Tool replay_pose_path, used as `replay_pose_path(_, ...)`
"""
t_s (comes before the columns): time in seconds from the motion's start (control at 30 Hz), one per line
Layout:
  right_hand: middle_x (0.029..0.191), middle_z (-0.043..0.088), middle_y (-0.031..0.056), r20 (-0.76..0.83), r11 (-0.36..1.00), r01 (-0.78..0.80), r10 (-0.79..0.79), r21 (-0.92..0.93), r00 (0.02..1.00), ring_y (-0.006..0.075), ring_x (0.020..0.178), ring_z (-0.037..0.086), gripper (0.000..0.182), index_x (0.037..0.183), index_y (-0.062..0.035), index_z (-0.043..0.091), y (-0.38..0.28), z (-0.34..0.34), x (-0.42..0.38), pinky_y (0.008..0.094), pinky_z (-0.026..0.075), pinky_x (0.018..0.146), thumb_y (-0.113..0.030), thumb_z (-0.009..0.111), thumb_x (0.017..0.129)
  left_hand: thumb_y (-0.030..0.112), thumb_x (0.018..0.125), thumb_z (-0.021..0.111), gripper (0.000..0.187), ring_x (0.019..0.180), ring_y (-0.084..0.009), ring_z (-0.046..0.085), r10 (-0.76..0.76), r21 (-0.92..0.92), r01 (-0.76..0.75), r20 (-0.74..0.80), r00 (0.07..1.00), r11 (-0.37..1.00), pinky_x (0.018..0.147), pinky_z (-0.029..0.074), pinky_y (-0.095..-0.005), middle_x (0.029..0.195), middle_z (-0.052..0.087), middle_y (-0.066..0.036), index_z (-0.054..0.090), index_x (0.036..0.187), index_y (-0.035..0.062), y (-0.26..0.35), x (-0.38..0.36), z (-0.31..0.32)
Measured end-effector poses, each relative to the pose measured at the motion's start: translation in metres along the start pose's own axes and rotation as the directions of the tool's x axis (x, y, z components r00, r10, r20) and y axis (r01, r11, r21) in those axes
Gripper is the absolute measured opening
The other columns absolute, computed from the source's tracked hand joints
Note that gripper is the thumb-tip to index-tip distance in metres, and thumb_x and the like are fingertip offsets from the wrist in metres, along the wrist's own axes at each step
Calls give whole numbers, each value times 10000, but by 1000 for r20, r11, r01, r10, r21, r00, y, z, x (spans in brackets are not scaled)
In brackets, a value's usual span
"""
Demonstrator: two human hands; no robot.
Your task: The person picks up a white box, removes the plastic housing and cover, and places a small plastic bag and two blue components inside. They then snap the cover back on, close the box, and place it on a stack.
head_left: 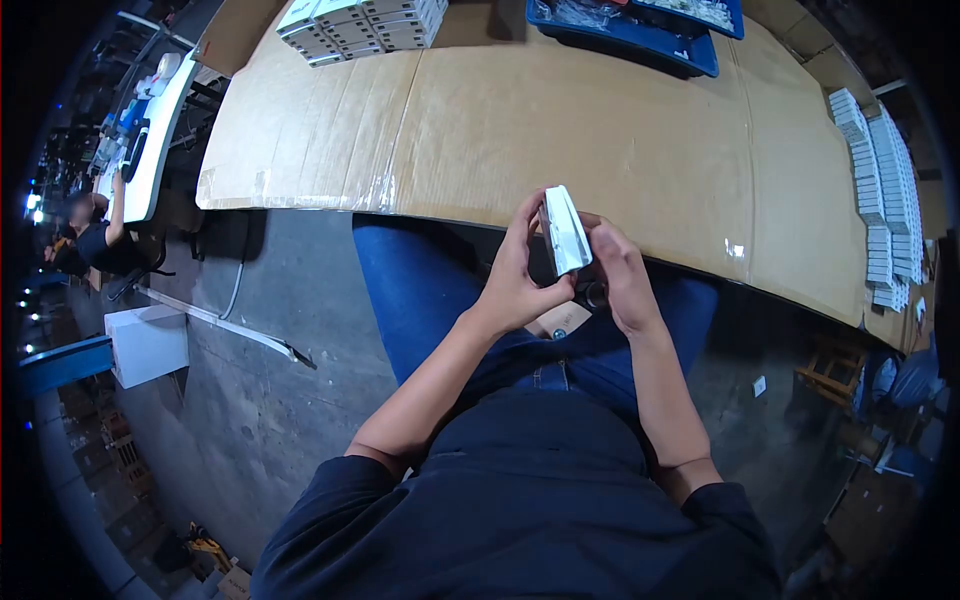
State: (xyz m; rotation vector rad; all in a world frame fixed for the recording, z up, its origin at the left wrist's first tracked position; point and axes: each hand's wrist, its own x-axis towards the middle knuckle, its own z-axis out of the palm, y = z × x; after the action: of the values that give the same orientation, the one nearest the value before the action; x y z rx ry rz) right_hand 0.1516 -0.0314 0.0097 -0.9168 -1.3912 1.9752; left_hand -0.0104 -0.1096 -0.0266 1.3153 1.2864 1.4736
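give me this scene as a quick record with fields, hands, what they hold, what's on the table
left hand: grips the small white box from its left side, fingers up along it
right hand: holds the same box from the right
small white box: flat, held on edge above the lap, by the table's near edge
table: covered in brown cardboard
far left: stack of white boxes
far middle: blue tray
right edge: rows of white boxes
background left: another person seated at a white table

The small flat box (565, 230) is sitting between the left hand (515, 285) and right hand (620, 275), just before the near edge of the cardboard-covered table (600, 130). Stacked boxes (360, 25) and a tray (640, 35) are lying at the table's far edge, rows of boxes (885, 200) along its right side.
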Motion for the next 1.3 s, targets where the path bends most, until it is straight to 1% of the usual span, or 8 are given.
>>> replay_pose_path(0.17,1284,672,97,-18,996,78,-77,45,997,144,1228,609,459,1402,30,582,4,5,-1,332,494,1039,-204,698,1024,292,876,753,966,1503,-336,366,-34,-118,30,-31,999,993,1245,281,-454,1563,401,-229,227,1637,15,1,0,-2)
replay_pose_path(0.3,1374,648,153,-27,958,260,-265,-120,964,213,1302,603,507,1409,37,588,16,8,1,363,474,1097,-154,747,967,359,1090,567,714,1394,-265,475,-306,-436,254,-52,951,863,1161,378,-382,1514,460,-185,245,1649,53,12,6,10)
replay_pose_path(0.53,1492,568,252,119,666,490,-521,-562,845,376,1346,599,531,1465,20,570,28,6,-4,407,490,1094,-245,659,1014,393,1133,458,622,1257,-195,491,-172,-226,123,-215,961,966,1087,390,-332,1344,513,-113,313,1642,67,4,1,26)
replay_pose_path(0.83,1484,574,238,136,700,523,-531,-486,836,352,1364,584,522,1513,-1,523,27,15,-4,400,483,1106,-252,593,1060,437,1128,438,654,1284,-205,478,-88,-162,43,-281,956,986,1121,365,-353,1360,510,-123,322,1622,24,9,-1,25)
replay_pose_path(0.93,1410,632,176,38,818,532,-538,-219,842,279,1302,617,481,1481,-16,562,25,19,5,369,495,1087,-277,591,1078,463,1119,448,681,1340,-211,456,-67,-245,-4,-282,957,970,1144,353,-363,1447,481,-142,305,1622,27,20,5,23)
replay_pose_path(1.07,1254,694,61,-66,957,-63,85,282,994,166,1145,644,466,1361,-7,625,36,11,8,379,501,1028,-377,609,1077,520,1084,468,755,1435,-261,388,-43,-270,-24,-242,969,963,1193,306,-398,1550,404,-193,302,1592,-14,35,4,22)
replay_pose_path(1.17,1232,699,64,241,766,-292,183,573,953,166,1158,646,480,1321,-16,641,46,-3,2,397,498,1039,-426,586,1077,547,1064,465,791,1456,-289,367,-31,-236,-23,-219,975,971,1214,275,-418,1557,393,-209,314,1571,-42,38,5,26)
replay_pose_path(1.3,1281,679,29,274,709,-345,217,615,937,168,1201,636,515,1396,-93,594,40,4,-1,378,490,1050,-490,559,1069,566,1056,475,803,1454,-298,376,-16,-200,-26,-204,979,979,1212,279,-422,1558,392,-206,325,1567,-35,30,1,26)
